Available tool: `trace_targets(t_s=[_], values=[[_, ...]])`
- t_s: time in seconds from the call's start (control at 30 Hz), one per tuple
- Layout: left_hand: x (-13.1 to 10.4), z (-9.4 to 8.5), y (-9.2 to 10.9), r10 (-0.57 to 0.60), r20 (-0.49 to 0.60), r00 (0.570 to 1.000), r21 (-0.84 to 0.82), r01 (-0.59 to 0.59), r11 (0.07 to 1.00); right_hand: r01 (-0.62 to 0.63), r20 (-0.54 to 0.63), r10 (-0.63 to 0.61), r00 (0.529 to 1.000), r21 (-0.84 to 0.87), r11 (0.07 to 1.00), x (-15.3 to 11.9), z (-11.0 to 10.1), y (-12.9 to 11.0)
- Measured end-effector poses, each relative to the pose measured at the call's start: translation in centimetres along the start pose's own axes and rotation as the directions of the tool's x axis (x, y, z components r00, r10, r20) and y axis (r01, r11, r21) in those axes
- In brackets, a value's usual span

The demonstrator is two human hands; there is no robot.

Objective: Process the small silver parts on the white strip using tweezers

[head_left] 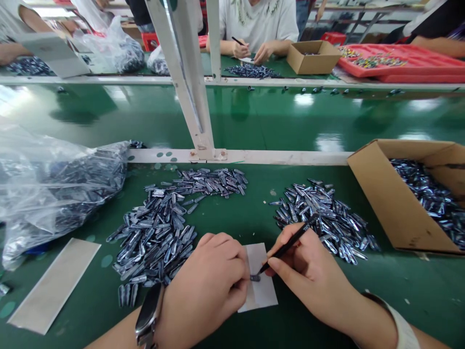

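Observation:
My right hand grips a black pen-like tool, its tip down at a small dark piece over a white paper. The fingers of my left hand are pinched at the left end of that piece, above the paper's left edge. Left of my left hand lies a large pile of dark shiny pieces, which stretches back into a second heap. Another pile of such pieces lies just beyond my right hand.
A cardboard box of dark pieces stands at the right. At the left are a filled plastic bag and a pale strip. A white post rises from the rail behind the piles. Across the green belt, a person works.

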State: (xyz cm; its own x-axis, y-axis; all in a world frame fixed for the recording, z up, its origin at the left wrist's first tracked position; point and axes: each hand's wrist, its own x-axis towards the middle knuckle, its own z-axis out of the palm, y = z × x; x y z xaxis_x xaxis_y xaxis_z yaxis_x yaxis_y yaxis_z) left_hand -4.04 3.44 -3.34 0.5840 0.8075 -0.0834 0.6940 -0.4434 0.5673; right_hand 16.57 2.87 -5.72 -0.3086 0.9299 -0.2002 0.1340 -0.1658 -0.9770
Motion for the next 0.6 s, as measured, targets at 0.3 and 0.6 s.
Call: trace_targets(t_s=[0.3, 0.6], values=[[0.07, -0.10, 0.00, 0.019, -0.019, 1.000, -0.037, -0.019, 0.999, 0.018, -0.007, -0.018, 1.000, -0.030, 0.999, 0.14, 0.12, -0.08], [0.03, -0.06, -0.05, 0.016, -0.016, 1.000, -0.009, -0.016, 1.000, 0.064, -0.007, -0.065, 0.998, -0.100, 0.993, -0.08, 0.06, 0.11]])
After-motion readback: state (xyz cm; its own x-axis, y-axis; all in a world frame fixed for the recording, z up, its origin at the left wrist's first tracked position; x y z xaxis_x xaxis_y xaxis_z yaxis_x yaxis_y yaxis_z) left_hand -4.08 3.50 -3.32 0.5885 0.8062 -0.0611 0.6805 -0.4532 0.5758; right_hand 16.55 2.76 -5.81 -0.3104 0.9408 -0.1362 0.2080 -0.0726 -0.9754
